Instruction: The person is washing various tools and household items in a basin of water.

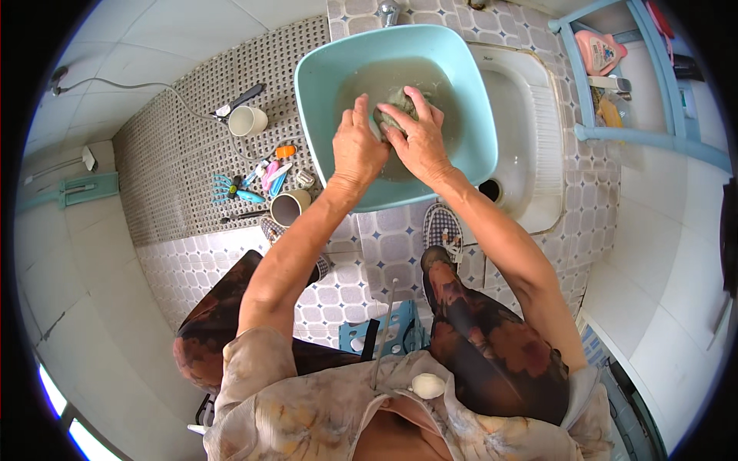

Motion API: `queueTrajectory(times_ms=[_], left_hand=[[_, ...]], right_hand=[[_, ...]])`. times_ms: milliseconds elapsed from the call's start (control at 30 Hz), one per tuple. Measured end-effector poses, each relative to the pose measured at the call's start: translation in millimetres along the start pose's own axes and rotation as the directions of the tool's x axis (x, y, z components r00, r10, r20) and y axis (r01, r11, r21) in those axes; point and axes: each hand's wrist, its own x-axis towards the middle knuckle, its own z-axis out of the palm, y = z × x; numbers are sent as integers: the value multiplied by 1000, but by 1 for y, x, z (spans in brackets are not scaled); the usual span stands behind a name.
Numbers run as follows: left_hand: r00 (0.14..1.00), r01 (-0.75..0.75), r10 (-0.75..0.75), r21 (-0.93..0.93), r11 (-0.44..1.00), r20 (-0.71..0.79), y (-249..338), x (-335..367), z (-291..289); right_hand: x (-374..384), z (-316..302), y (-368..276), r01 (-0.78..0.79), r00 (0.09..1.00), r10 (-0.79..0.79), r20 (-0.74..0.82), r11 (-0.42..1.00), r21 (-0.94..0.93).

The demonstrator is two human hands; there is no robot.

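A light turquoise basin [315,92] holds cloudy, greyish water. Low in it is a wet, bunched grey-green cloth [400,101]. My right hand [421,142] grips the cloth from its right side, fingers bent over the top and the thumb near its lower edge. Just left of the cloth, my left hand [360,150] has its fingers stretched out and pointing away from me. Its thumb side comes close to the cloth, and whether it touches is hard to see. Both forearms reach over the basin's near rim.
The basin overlaps a white squat toilet [523,146]. On the perforated grey mat [177,146] to the left lie two cups [247,121], several brushes [246,192] and small colourful items. A blue shelf [653,77] with a pink bottle [598,52] stands at right. Beneath me is a blue stool [407,330].
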Motion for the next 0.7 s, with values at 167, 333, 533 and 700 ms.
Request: queueTrajectory(times_ms=[167, 333, 533, 700], left_hand=[[1000, 9, -9, 0, 1000, 9, -2, -9, 16], [998, -48, 45, 54, 997, 49, 0, -15, 13], [992, -57, 53, 28, 998, 112, -15, -1, 8], [979, -63, 55, 36, 997, 194, -18, 6, 1]], right_hand=[[9, 12, 26, -2, 1000, 3, 30, 999, -36], [19, 17, 12, -257, 953, 282, 108, 945, -203], [-4, 1, -1, 96, 991, -98, 90, 995, 21], [-11, -14, -12, 147, 982, -158, 100, 983, 109]])
